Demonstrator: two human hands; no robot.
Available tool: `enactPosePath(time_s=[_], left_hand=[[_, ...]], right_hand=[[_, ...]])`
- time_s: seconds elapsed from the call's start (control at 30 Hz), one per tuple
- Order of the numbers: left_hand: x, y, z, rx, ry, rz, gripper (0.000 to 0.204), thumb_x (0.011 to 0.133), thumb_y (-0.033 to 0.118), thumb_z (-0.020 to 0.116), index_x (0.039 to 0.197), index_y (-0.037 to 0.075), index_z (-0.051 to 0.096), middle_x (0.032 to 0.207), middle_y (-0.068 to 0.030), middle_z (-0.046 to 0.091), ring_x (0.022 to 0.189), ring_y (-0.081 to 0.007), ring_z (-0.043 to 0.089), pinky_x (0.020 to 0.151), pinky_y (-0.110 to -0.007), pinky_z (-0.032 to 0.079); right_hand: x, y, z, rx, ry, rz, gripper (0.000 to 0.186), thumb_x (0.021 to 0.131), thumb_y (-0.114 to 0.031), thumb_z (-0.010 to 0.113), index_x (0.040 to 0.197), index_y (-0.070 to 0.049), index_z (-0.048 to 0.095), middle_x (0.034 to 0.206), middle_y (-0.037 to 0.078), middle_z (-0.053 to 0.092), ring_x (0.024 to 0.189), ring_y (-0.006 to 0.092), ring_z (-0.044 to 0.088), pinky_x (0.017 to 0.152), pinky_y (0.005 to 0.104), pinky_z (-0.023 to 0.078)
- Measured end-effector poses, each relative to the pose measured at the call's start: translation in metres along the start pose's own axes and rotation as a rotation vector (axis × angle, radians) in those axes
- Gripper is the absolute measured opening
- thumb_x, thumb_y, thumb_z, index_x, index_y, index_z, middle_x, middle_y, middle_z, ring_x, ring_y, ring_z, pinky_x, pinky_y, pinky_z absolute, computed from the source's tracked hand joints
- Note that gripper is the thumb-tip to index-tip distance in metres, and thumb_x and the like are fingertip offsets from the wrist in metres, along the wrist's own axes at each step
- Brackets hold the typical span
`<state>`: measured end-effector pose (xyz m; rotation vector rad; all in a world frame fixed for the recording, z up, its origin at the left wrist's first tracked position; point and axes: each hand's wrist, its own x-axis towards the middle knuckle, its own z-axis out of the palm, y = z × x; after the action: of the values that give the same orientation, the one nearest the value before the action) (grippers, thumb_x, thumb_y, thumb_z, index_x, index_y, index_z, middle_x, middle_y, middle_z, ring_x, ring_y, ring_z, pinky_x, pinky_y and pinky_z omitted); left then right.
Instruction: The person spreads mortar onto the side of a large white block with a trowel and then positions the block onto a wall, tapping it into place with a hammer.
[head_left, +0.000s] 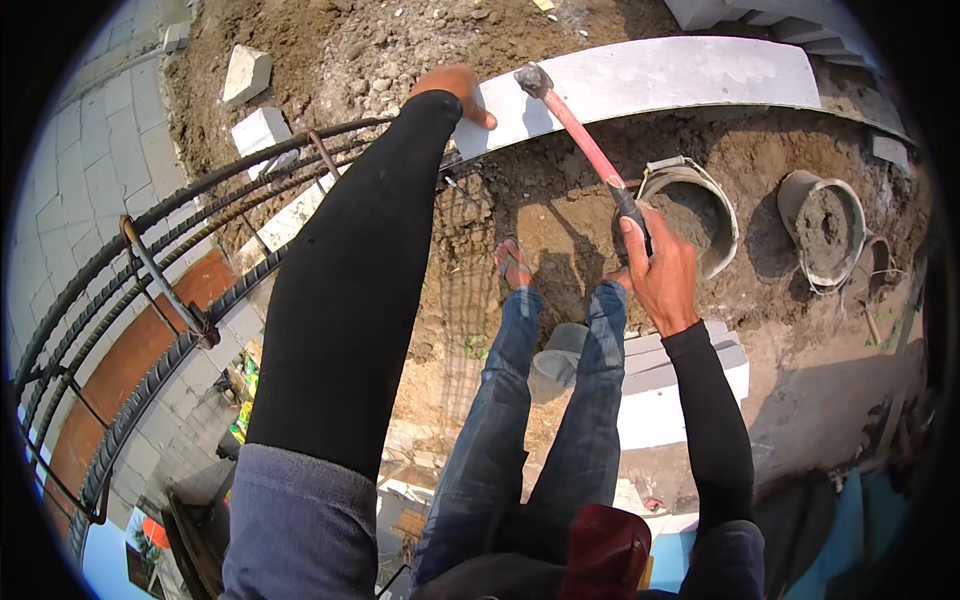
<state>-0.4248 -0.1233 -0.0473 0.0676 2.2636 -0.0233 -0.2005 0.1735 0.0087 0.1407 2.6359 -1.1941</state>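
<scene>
My right hand (664, 270) is closed round the black grip of a hammer (583, 138) with a red shaft. Its grey head is over the top of a long white block (670, 75), close to the block's left end; I cannot tell whether it touches. At that same end my left hand (455, 92) grips the white block, the thumb stretched along the near side. The other fingers of this hand are mostly hidden behind it. A bundle of bent steel rebar (200, 215) with cross ties runs down to the left from beside my left wrist.
Two buckets of wet mortar stand on the dirt to the right, one bucket (728, 215) near my right hand and another bucket (858, 235) farther off. More white blocks (690, 400) lie by my legs. A small grey bucket (562, 352) sits near my feet. Paving (80, 180) lies at left.
</scene>
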Motion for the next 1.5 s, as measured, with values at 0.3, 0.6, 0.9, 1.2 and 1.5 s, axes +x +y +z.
enactPosePath(time_s=[0.3,0.6,0.9,1.2,1.5], left_hand=[[-0.001,0.002,-0.003,0.008,-0.01,-0.038,0.079,0.058,0.042,0.097,0.121,0.002,0.072,0.115,-0.0194,0.073,0.106,-0.0326,0.071,0.094,-0.043,0.054],[-0.01,0.008,-0.009,-0.002,-0.013,-0.055,0.088,0.056,0.045,0.098,0.127,0.002,0.068,0.122,-0.022,0.069,0.114,-0.0349,0.067,0.099,-0.044,0.052],[-0.001,0.002,-0.004,-0.035,0.0,-0.044,0.08,0.058,0.041,0.098,0.12,-0.001,0.069,0.116,-0.0212,0.071,0.109,-0.0347,0.07,0.094,-0.044,0.054],[-0.007,0.0,-0.009,-0.038,-0.005,-0.043,0.08,0.056,0.04,0.099,0.118,-0.001,0.07,0.116,-0.0219,0.071,0.109,-0.0351,0.069,0.095,-0.044,0.054],[0.001,0.007,-0.009,-0.03,-0.048,-0.055,0.087,0.053,0.039,0.099,0.126,0.004,0.069,0.118,-0.0215,0.069,0.113,-0.0349,0.067,0.097,-0.044,0.052]], right_hand=[[0.008,0.001,-0.006,-0.043,-0.034,0.068,0.029,0.098,-0.028,0.064,0.116,-0.005,0.068,0.075,0.024,0.067,0.071,0.0445,0.067,0.061,0.0505,0.05],[0.012,0.026,-0.012,-0.246,-0.117,0.06,0.026,0.102,-0.03,0.058,0.107,-0.006,0.052,0.072,0.024,0.065,0.069,0.0476,0.065,0.057,0.055,0.046],[0.015,0.03,-0.015,-0.275,-0.133,0.019,0.027,0.102,-0.033,0.056,0.103,-0.006,0.05,0.069,0.024,0.064,0.065,0.0481,0.063,0.055,0.0563,0.045],[0.016,0.025,-0.01,-0.305,-0.141,-0.008,0.028,0.102,-0.032,0.058,0.102,-0.005,0.049,0.07,0.024,0.064,0.064,0.0469,0.064,0.054,0.0553,0.046],[0.011,0.021,-0.018,-0.278,-0.163,0.045,0.028,0.101,-0.032,0.058,0.103,-0.005,0.051,0.066,0.023,0.063,0.061,0.0464,0.063,0.053,0.0555,0.046]])
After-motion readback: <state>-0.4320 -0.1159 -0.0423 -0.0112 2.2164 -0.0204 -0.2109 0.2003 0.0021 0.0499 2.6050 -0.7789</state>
